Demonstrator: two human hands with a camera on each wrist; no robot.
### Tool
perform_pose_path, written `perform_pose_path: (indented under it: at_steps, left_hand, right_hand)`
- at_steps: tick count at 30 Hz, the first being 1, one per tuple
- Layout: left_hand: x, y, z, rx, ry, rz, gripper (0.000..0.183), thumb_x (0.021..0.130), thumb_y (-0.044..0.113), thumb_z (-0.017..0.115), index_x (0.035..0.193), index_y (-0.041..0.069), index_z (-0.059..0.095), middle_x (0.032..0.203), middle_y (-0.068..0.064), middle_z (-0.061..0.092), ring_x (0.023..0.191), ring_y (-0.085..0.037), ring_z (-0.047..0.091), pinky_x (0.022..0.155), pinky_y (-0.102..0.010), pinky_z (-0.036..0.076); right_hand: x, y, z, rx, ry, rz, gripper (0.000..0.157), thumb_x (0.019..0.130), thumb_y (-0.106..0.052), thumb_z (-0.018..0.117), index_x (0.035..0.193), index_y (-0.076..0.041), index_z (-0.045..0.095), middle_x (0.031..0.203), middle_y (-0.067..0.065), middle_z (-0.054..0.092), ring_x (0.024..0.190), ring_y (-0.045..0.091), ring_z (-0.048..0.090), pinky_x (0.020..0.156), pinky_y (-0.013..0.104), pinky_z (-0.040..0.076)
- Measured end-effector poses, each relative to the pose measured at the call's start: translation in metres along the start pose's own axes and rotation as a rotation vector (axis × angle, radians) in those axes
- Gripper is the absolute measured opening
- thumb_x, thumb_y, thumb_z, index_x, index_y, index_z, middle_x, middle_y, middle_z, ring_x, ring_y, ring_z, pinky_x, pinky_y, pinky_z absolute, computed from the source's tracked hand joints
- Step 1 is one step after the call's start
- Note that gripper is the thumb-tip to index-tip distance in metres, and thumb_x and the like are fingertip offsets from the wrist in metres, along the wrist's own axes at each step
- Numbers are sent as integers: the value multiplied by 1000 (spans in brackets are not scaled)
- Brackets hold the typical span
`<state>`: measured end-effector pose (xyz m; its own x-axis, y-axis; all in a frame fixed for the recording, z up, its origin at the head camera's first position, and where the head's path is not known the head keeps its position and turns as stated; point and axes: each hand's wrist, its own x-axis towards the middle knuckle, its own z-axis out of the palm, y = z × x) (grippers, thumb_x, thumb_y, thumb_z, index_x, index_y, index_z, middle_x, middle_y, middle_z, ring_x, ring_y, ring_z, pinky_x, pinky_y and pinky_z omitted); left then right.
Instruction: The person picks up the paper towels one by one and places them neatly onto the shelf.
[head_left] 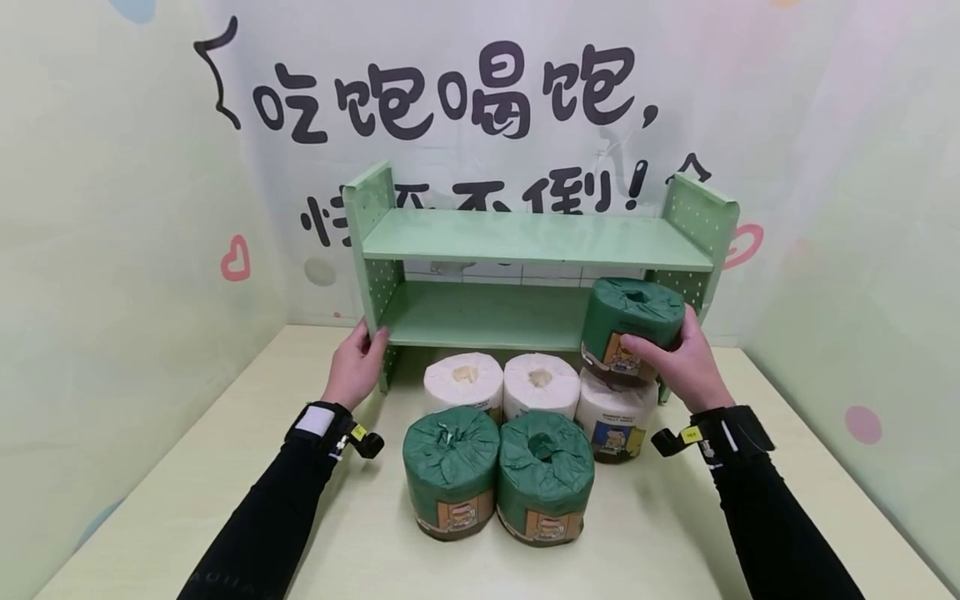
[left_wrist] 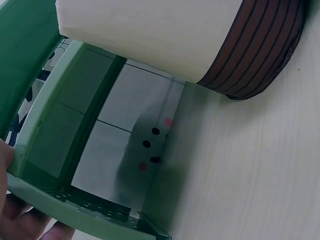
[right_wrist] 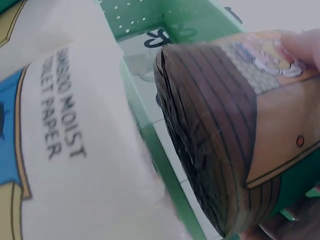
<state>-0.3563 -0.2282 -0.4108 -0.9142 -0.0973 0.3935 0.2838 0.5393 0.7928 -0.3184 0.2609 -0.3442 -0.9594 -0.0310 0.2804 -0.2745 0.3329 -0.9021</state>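
A green-wrapped toilet paper roll point(head_left: 633, 321) is in my right hand point(head_left: 686, 362), the thumb on its front and the fingers round its right side. It is in front of the lower shelf's right end, above a white-wrapped roll point(head_left: 617, 421). In the right wrist view the held roll's brown striped base point(right_wrist: 210, 125) shows. My left hand point(head_left: 356, 367) grips the left side panel of the green two-tier shelf rack point(head_left: 480, 321), thumb in front; some fingers are behind the panel in the left wrist view.
Two white-wrapped rolls point(head_left: 463, 379) stand before the rack beside the third. Closer to me, two green-wrapped rolls point(head_left: 452, 467) stand side by side on the pale table point(head_left: 645, 550). A printed backdrop point(head_left: 480, 50) hangs behind, with pale walls left and right.
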Motion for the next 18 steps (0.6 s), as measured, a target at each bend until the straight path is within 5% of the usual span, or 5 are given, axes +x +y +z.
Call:
perform_pose_path:
  at_steps: [13, 18]
  left_hand:
    - [-2, 0, 2, 13, -6, -17, 52, 119, 43, 43, 163, 15, 50, 111, -26, 65, 85, -24, 55, 68, -31, 47]
    - [0, 0, 2, 16, -11, -17, 54, 119, 45, 41, 164, 16, 49, 110, -26, 64, 85, -26, 54, 68, -32, 47]
  right_hand:
    - [9, 6, 3, -53, 107, 99, 120, 97, -51, 81, 172, -17, -6, 178, 27, 22, 160, 45, 32, 129, 66, 35]
    - [10, 3, 5, -205, 176, 62, 119, 96, -60, 80, 173, -7, 7, 170, 31, 30, 152, 48, 39, 124, 68, 39]
